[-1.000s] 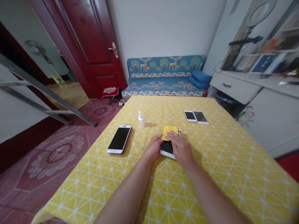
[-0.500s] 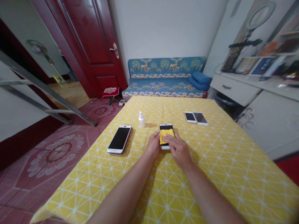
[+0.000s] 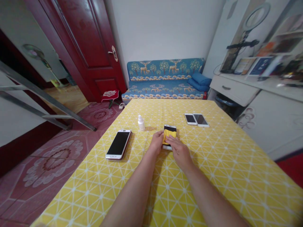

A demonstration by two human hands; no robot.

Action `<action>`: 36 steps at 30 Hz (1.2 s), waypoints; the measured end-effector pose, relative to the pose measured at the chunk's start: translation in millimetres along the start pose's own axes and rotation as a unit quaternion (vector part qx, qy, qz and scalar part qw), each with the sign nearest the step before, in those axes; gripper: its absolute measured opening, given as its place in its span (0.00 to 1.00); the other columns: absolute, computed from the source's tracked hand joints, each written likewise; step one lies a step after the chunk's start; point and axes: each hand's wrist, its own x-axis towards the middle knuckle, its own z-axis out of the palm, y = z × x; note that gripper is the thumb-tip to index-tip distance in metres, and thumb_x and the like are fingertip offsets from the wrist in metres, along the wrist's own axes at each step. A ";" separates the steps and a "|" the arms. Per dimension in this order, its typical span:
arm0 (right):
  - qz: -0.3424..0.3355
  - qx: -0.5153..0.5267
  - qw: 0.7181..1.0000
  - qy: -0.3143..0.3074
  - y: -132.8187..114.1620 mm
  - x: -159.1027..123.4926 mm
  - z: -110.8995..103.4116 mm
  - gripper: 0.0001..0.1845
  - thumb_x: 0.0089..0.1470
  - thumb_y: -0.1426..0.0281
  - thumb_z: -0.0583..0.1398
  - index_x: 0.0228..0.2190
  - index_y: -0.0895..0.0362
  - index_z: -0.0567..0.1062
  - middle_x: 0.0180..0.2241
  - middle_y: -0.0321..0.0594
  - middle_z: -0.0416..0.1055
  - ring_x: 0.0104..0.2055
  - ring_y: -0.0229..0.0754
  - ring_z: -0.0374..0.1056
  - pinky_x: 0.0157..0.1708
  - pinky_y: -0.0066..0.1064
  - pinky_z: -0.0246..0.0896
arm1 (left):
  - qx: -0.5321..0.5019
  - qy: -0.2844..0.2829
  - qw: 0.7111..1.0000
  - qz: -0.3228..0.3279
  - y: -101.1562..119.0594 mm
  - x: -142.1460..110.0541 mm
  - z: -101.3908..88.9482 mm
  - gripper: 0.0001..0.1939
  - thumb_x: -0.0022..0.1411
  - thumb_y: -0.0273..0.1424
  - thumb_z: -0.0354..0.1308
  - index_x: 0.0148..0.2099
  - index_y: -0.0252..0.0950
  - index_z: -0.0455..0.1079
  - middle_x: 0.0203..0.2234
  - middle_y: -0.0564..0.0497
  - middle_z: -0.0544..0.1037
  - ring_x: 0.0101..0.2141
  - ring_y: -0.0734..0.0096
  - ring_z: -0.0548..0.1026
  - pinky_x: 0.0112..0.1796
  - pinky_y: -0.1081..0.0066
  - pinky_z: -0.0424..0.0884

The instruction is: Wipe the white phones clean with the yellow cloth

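Observation:
In the middle of the table lies a white phone [image 3: 167, 147] with a dark screen. A folded yellow cloth [image 3: 169, 132] covers much of that screen. My left hand [image 3: 156, 142] is closed on the phone's left edge. From the right, my right hand [image 3: 180, 150] presses the cloth against the glass with its fingers; its thumb is hidden. To the left stands a small white bottle [image 3: 141, 123] with a pointed cap. A larger white phone [image 3: 119, 143] lies face up farther left.
Two white phones, a smaller one [image 3: 190, 119] and a larger one [image 3: 200, 119], lie side by side at the back right. A yellow patterned tablecloth [image 3: 213, 189] covers the table. Behind it stands a blue sofa [image 3: 163, 86], and a white cabinet [image 3: 265, 123] is at the right.
The phone under my hands has turned slightly, and the cloth with my right hand has shifted a little on it. The whole view has swung slightly.

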 end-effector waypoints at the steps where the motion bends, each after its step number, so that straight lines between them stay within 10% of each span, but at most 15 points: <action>1: -0.001 0.000 1.000 -0.002 0.7 0.1 0.2 0.24 0.59 0.79 0.49 0.48 0.52 0.77 0.52 0.41 0.73 0.58 0.46 0.65 0.59 0.51 0.58 | 0.006 -0.010 1.000 0.002 -0.1 -0.5 -1.6 0.10 0.48 0.29 0.63 0.35 0.32 0.77 0.26 0.49 0.79 0.26 0.72 0.73 0.31 0.74 0.66; 11: 0.018 -0.027 0.997 0.075 21.9 2.7 -10.2 0.22 0.61 0.75 0.48 0.48 0.52 0.76 0.53 0.44 0.72 0.61 0.48 0.61 0.60 0.56 0.54 | 0.068 -0.144 0.987 -0.026 7.2 -11.6 -10.7 0.14 0.48 0.32 0.66 0.39 0.33 0.78 0.31 0.47 0.81 0.32 0.68 0.75 0.36 0.73 0.66; 19: 0.092 0.050 0.979 0.176 23.0 1.3 -16.6 0.20 0.61 0.72 0.50 0.49 0.55 0.76 0.53 0.47 0.72 0.58 0.47 0.65 0.59 0.52 0.57 | -0.012 -0.057 0.996 -0.060 9.8 -12.5 -9.6 0.14 0.45 0.31 0.69 0.36 0.31 0.78 0.28 0.46 0.80 0.29 0.66 0.76 0.34 0.71 0.67; 32: -0.016 0.114 0.991 0.066 -19.3 -2.5 -2.8 0.24 0.62 0.76 0.49 0.57 0.48 0.68 0.58 0.38 0.67 0.59 0.42 0.63 0.59 0.41 0.61 | -0.147 0.051 0.987 -0.049 8.7 -6.4 -5.9 0.03 0.55 0.28 0.60 0.33 0.34 0.74 0.28 0.51 0.79 0.31 0.73 0.76 0.41 0.73 0.70; 36: -0.062 0.128 0.989 0.028 -25.7 -1.9 4.6 0.25 0.63 0.76 0.49 0.57 0.48 0.67 0.57 0.39 0.67 0.59 0.42 0.64 0.59 0.41 0.62 | -0.191 0.019 0.977 -0.091 11.9 -14.0 -1.9 0.18 0.63 0.40 0.52 0.35 0.30 0.74 0.29 0.45 0.78 0.29 0.71 0.76 0.37 0.73 0.71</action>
